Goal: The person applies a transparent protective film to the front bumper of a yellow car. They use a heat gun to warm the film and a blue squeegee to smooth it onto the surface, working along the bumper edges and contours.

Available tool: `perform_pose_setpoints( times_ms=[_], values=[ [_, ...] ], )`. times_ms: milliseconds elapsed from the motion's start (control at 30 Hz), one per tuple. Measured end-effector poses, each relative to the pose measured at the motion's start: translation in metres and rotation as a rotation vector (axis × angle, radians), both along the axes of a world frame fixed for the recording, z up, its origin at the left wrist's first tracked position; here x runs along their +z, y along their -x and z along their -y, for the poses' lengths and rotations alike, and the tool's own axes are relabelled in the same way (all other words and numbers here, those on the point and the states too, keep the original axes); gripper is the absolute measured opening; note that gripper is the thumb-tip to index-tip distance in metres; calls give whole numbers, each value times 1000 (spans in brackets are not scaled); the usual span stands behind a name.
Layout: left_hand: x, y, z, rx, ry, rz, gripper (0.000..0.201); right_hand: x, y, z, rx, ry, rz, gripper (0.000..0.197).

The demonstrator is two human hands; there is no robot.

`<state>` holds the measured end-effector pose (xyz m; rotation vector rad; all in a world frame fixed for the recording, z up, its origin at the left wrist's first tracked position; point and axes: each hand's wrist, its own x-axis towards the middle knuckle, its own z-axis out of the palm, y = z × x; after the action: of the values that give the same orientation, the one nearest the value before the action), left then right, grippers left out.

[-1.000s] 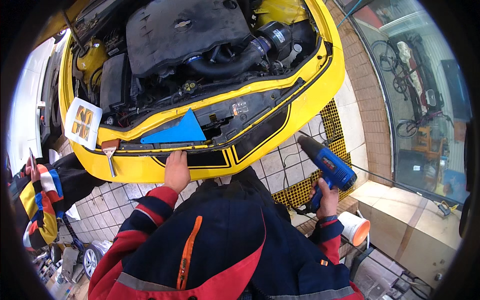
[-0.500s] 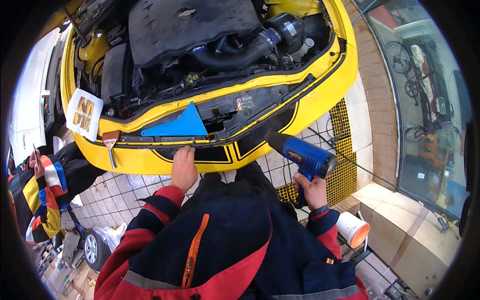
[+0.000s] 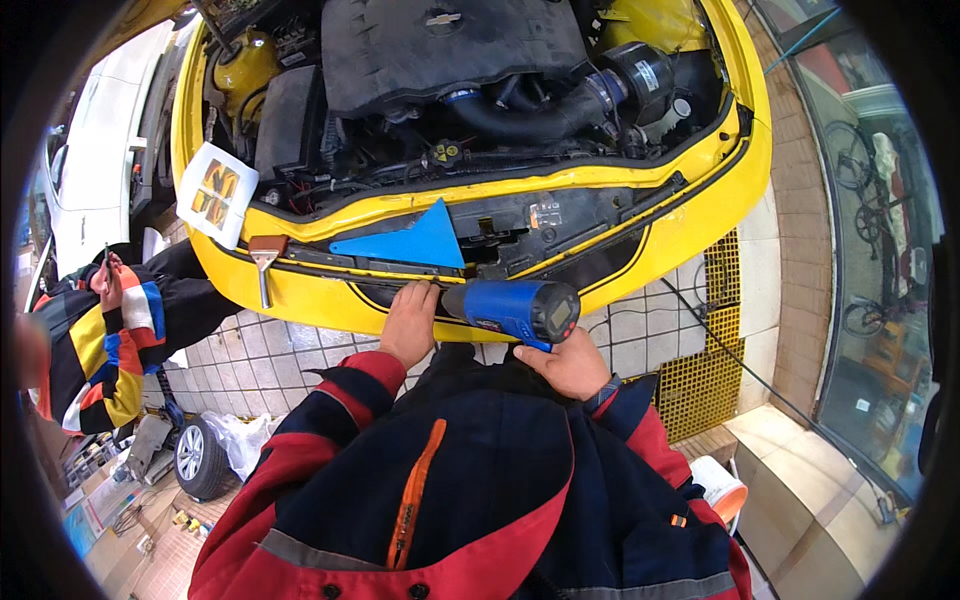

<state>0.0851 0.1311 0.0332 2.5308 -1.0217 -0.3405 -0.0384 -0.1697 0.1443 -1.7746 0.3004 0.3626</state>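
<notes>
My right hand (image 3: 570, 365) is wrapped round the handle of a blue heat gun (image 3: 515, 308) with a small display on its rear end. Its dark nozzle points left, close to the fingers of my left hand (image 3: 408, 330). That hand lies against the front edge of the yellow car (image 3: 340, 309), fingers stretched out over a black panel, which the heat gun partly covers. A blue triangular plastic squeegee (image 3: 405, 240) rests on the trim above. To its left, a scraper (image 3: 265, 265) with a brown head and metal handle lies on the yellow edge.
A printed picture sheet (image 3: 217, 195) lies at the car's left corner, beside the open engine bay (image 3: 450, 60). At the left another person (image 3: 110, 340) holds a dark object. A loose wheel (image 3: 200, 457) is on the floor. A cable (image 3: 740, 345) runs along the right, past a bucket (image 3: 718, 485).
My right hand has brought the heat gun leftward and lower, from the car's right side to beside my left hand. The nozzle stays pointed left. My view has shifted a little left.
</notes>
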Motion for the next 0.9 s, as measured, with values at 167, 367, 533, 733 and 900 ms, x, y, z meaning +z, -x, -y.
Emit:
perform_pose_setpoints(
  times_ms=[167,367,533,733,900],
  values=[
    [13,1,-35,327,241,-36,64,1,-3,2,-44,104,58,39],
    [0,18,-36,173,231,-14,36,-9,-19,-7,46,162,59,39],
    [-6,28,-27,211,248,-39,33,-11,-36,-21,85,214,83,41],
    [-12,23,-39,239,231,-64,31,-14,-64,-38,190,247,67,42],
    [-15,22,-56,280,181,-101,26,-7,-78,-48,246,294,61,42]
  ],
)
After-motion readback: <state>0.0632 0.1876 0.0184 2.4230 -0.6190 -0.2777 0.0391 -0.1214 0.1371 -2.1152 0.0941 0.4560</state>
